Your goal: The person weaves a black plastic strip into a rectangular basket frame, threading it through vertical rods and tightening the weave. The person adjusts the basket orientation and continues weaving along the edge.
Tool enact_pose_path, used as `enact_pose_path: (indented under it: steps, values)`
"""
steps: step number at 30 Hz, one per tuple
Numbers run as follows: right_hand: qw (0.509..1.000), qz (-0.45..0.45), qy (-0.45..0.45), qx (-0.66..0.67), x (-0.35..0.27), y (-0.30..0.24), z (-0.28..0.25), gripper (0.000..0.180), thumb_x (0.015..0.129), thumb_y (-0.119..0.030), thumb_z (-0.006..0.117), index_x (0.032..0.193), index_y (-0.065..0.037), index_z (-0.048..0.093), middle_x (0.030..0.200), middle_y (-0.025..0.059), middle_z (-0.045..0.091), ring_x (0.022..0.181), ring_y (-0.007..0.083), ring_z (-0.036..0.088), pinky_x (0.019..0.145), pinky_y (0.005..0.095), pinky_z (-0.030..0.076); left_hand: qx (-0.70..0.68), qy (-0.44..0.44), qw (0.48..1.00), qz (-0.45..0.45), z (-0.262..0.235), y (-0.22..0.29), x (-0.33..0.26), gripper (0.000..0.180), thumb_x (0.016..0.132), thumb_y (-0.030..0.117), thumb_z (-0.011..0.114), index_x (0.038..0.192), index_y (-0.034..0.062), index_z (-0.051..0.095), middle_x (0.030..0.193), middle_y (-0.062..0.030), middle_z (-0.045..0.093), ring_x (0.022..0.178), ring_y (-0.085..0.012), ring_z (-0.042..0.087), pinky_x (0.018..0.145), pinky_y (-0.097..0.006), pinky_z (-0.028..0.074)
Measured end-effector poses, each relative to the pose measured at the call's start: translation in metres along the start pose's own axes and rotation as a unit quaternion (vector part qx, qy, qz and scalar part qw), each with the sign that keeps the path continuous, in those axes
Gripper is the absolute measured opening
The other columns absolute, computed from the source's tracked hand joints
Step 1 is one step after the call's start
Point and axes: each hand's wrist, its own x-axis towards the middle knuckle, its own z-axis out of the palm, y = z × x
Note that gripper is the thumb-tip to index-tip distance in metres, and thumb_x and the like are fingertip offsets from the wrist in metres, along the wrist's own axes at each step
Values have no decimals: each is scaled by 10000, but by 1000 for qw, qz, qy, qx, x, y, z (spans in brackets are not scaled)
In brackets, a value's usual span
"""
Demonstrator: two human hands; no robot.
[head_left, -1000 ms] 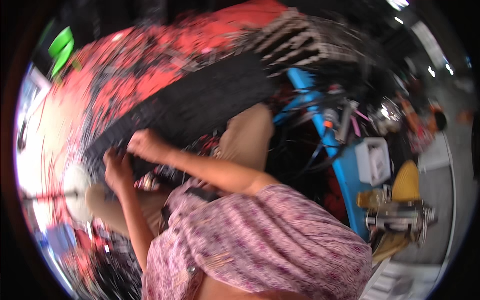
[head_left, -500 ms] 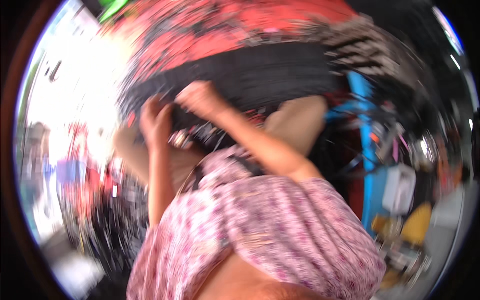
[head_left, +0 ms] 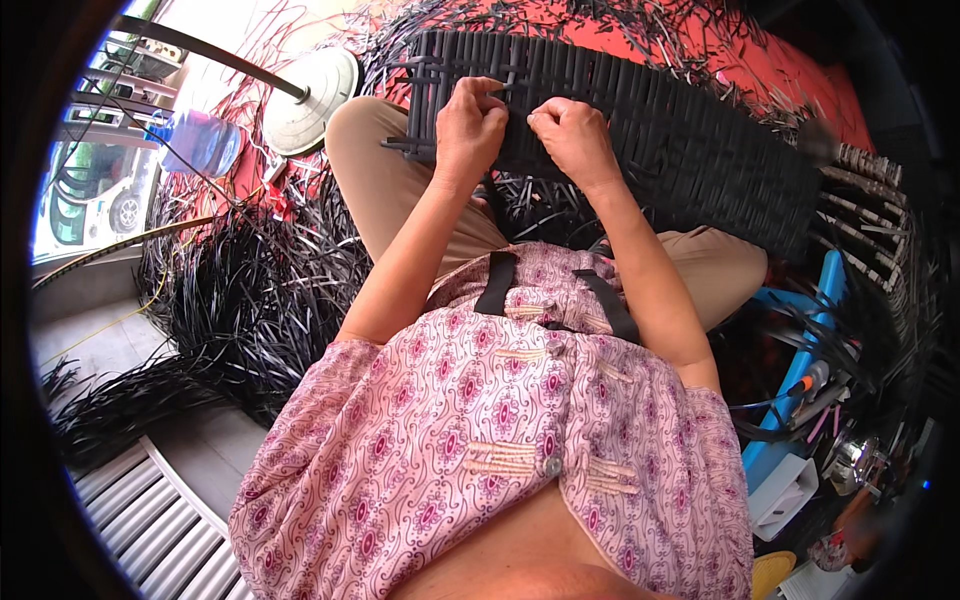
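A black woven panel (head_left: 680,130) of flat plastic strips lies across my knees and slants down to the right. My left hand (head_left: 470,130) is at its left part, fingers bent and pinched against the weave. A short distance to the right, my right hand (head_left: 578,142) is closed too, thumb and fingertips together over the same panel. Whatever is between the fingers of either hand is too small and dark to make out. Loose strip ends (head_left: 400,146) stick out of the panel's left edge.
A heap of loose black strips (head_left: 250,270) lies at left, beside a round pale base with a pole (head_left: 318,95). A blue frame (head_left: 800,350), an orange-handled tool (head_left: 808,380) and a white container (head_left: 785,497) are at right. Red sheeting (head_left: 800,75) covers the floor behind. A slatted piece (head_left: 165,520) is lower left.
The view has swung and steadied from a blur, so my hands and the panel appear farther right and higher. Both hands remain at the panel, slightly farther apart.
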Motion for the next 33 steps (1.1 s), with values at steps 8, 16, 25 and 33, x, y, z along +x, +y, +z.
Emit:
enact_pose_path:
  steps: [8,16,25,33]
  values:
    - [998,-12,22,-63,4,3,8,231,841,-212,591,781,-19,702,802,245,676,799,436,677,755,512,551,45,10,999,10,2,3,-2,410,801,98,646,1198,18,585,904,-122,749,852,-310,721,810,-374,553]
    - [995,-36,-4,-92,-1,-1,8,213,881,-265,662,906,-68,741,840,180,713,827,373,705,762,453,557,45,4,999,5,0,7,-4,494,808,97,664,1284,5,565,947,-135,755,864,-277,725,835,-364,557]
    - [994,-42,-40,-96,6,-1,7,195,872,-247,661,918,-91,768,897,190,731,884,374,713,826,471,561,172,-109,976,83,-16,5,10,545,811,91,641,1337,26,518,963,-137,747,943,-328,710,861,-398,547]
    - [979,-41,16,-201,0,-8,21,207,908,-240,631,853,-58,712,804,207,707,831,392,706,758,493,559,24,-242,969,38,-29,-7,36,505,848,-32,655,1329,66,536,882,-47,675,840,-106,630,772,-258,510]
